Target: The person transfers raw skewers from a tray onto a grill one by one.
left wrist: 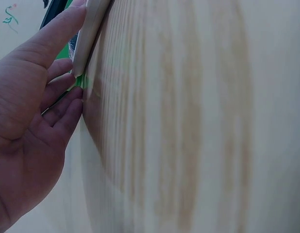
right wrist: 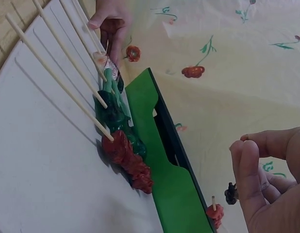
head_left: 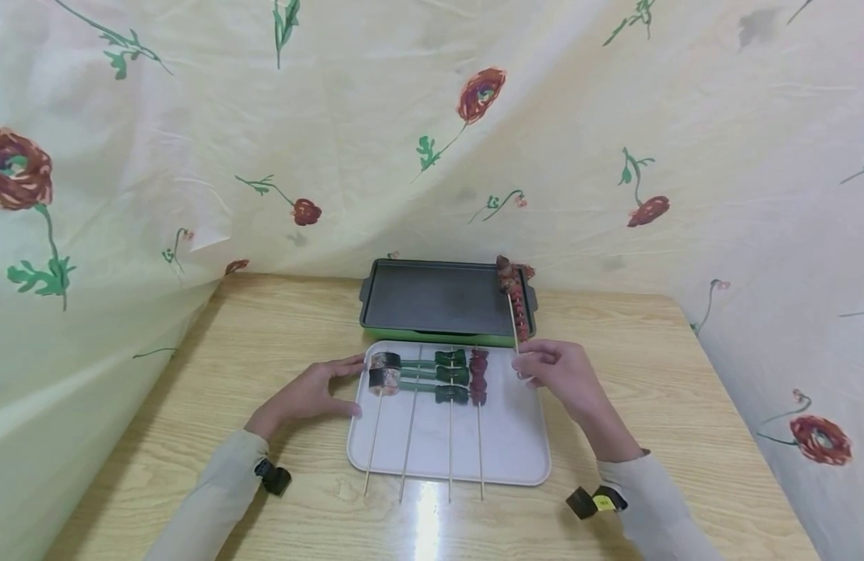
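My right hand (head_left: 554, 372) pinches the stick of a brown meat skewer (head_left: 506, 276) between thumb and fingers, its meat over the right end of the griddle (head_left: 435, 296). Beside that meat, a red meat skewer (head_left: 520, 315) lies on the griddle. In the right wrist view the held meat is mostly hidden behind my fingers (right wrist: 249, 165). My left hand (head_left: 318, 393) rests at the left rim of the white tray (head_left: 516, 444), thumb and fingers spread along it. On the tray lie a fish-like skewer (head_left: 384, 379), a green-stalk skewer (head_left: 419, 375), a dark green skewer (head_left: 450, 374) and a red skewer (head_left: 477, 378).
The griddle has a black plate and a green base (right wrist: 159, 179), and stands directly behind the tray. Wooden table (head_left: 649, 374) surface extends on both sides. A flowered cloth (head_left: 375, 140) hangs behind the table. The tray skewers' sticks point toward the front, past the tray's rim.
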### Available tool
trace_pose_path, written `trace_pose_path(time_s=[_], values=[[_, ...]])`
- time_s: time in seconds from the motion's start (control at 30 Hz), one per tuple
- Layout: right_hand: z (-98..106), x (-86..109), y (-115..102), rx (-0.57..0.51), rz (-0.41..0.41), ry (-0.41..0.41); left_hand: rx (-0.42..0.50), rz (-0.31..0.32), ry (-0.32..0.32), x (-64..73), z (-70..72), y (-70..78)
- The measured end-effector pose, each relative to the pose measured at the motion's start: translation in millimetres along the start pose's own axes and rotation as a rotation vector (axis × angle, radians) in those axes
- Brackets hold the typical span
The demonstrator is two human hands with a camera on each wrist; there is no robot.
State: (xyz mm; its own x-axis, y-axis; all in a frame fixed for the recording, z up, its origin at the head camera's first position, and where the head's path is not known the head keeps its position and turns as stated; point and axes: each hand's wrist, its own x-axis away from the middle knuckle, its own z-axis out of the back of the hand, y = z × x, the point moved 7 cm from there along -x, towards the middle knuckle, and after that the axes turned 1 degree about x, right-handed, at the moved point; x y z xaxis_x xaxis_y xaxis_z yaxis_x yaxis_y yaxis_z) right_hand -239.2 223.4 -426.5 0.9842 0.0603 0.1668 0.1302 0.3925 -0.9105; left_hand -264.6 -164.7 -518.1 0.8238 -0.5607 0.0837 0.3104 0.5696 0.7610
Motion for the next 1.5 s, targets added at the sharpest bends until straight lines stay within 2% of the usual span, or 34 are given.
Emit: trace_pose_path(time_s=[0.23, 0.43, 0.93, 1.23, 1.37, 1.5], values=[[-4, -6.2, 6, -0.025, -0.029, -0.007, 0.009, 0.009, -0.001, 0.6, -1.2, 1.2], [-6, -10.0, 10, -0.023, -0.043, -0.022, 0.007, -0.013, 0.005, 2.6, -1.3, 4.4], [-9, -14.8, 17, -0.021, -0.053, -0.021, 0.004, -0.017, 0.007, 1.5, -2.1, 2.6], [-9, -9.7, 16, 0.09, -0.041, 0.021, -0.009, -0.014, 0.008, 1.5, -2.3, 0.4], [-12, -5.1, 13, 0.166, -0.037, 0.024, -0.016, -0.032, 0.011, 1.4, -1.7, 2.1], [-16, -1.6, 15, 0.196, -0.041, 0.011, -0.009, -0.033, 0.009, 1.2, -0.7, 3.8]])
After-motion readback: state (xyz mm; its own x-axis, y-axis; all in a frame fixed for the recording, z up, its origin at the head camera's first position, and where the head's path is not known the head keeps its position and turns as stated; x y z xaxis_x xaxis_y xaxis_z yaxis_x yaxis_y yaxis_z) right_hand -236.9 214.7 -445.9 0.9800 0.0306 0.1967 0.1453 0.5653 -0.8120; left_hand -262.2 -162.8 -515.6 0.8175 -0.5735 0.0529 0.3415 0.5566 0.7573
